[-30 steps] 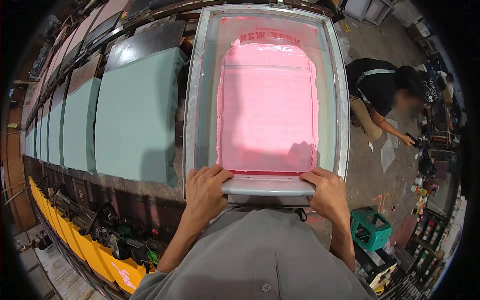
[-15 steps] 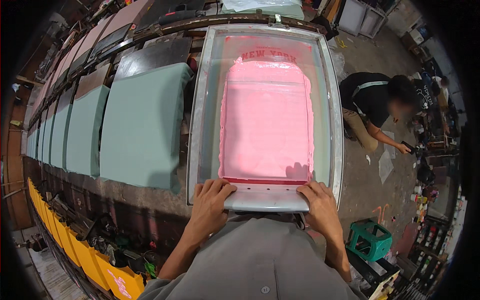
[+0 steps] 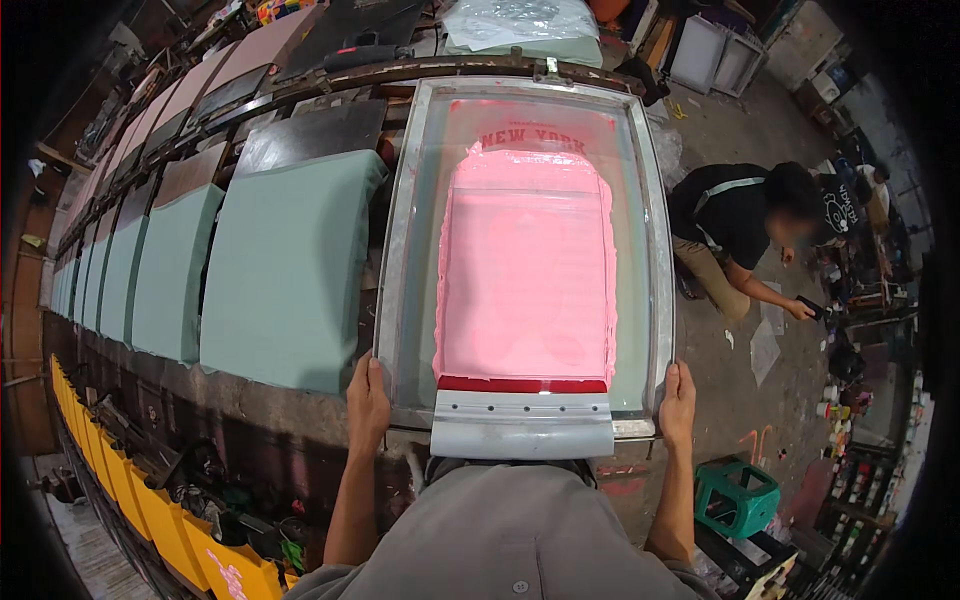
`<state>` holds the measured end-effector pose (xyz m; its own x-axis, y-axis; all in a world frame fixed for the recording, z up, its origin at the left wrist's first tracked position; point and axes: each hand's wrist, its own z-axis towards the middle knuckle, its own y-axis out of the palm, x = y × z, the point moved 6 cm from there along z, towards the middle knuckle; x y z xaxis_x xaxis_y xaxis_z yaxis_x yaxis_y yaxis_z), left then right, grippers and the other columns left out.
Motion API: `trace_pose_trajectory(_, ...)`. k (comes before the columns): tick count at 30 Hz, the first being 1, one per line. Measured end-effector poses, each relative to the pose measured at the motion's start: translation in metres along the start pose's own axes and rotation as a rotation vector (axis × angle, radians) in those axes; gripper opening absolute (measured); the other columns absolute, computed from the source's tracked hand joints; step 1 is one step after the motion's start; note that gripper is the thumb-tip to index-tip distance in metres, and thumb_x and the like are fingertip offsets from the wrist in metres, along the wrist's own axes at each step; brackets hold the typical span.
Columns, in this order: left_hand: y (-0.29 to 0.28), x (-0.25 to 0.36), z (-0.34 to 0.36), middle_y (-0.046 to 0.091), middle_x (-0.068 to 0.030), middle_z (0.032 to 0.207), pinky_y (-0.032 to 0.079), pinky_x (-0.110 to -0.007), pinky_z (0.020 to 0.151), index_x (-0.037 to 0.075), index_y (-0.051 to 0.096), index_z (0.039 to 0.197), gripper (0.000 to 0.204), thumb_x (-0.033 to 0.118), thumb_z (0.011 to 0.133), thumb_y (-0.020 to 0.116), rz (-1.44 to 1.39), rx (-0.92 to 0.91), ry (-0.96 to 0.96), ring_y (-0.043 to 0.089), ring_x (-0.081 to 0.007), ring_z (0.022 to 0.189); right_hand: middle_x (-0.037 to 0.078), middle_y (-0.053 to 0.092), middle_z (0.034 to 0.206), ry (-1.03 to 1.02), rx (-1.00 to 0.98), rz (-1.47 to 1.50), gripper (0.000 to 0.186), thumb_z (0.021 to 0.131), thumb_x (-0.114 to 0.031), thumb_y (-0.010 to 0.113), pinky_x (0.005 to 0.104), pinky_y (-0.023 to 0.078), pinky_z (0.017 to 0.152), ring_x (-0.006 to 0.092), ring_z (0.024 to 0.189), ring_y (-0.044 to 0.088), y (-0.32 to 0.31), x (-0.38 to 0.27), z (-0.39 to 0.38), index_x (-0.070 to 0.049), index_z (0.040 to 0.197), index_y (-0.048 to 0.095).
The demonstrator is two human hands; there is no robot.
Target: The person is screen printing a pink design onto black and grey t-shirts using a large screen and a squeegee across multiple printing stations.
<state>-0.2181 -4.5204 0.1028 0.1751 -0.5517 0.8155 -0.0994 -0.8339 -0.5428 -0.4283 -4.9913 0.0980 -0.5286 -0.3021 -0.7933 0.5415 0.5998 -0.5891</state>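
Note:
My left hand (image 3: 368, 402) is closed on the left side of the metal screen frame (image 3: 398, 250), near its front corner. My right hand (image 3: 678, 402) grips the opposite side likewise. Inside the frame, the mesh carries a thick rounded field of pink ink (image 3: 522, 265), with faint red lettering beyond it. A grey metal squeegee (image 3: 522, 430) with a red blade lies across the front end, untouched by either hand, its handle overhanging the front edge. What lies under the screen is hidden.
Pale green cloth-covered boards (image 3: 275, 270) line the left, with yellow pieces (image 3: 140, 480) below. A crouching person (image 3: 730, 215) in dark clothes holds a dark object at right, near a green stool (image 3: 735, 495). A metal rail (image 3: 480, 62) runs behind the screen.
Both my hands have let go of the squeegee and moved outward onto the frame's sides. The squeegee stays at the front end; the whole screen appears lower in the view.

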Motion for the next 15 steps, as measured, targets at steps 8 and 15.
trace_pose_trajectory(8,0.001,0.001,0.0,0.067,-0.0198,0.109,0.046,-0.035,0.092,-0.007,0.058,0.127,0.044,0.029,0.106,0.043,-0.09,0.084,-0.068,0.06,-0.024,0.099,0.017,0.065,0.112,0.106,0.023,0.08,0.049,0.106,-0.034,0.048,0.0331,0.044,0.094,0.0216,0.104,0.057,0.003,-0.016,-0.003,0.009,0.128,0.057)
trace_pose_trajectory(15,0.0,0.001,0.0,0.066,-0.0166,0.105,0.046,-0.034,0.089,-0.006,0.059,0.126,0.042,0.027,0.106,0.044,-0.098,0.088,-0.091,0.059,-0.022,0.097,0.011,0.063,0.102,0.086,0.005,0.115,0.047,0.106,-0.035,0.049,0.0312,0.044,0.088,0.018,0.095,0.054,0.004,-0.023,-0.004,0.007,0.124,0.059)
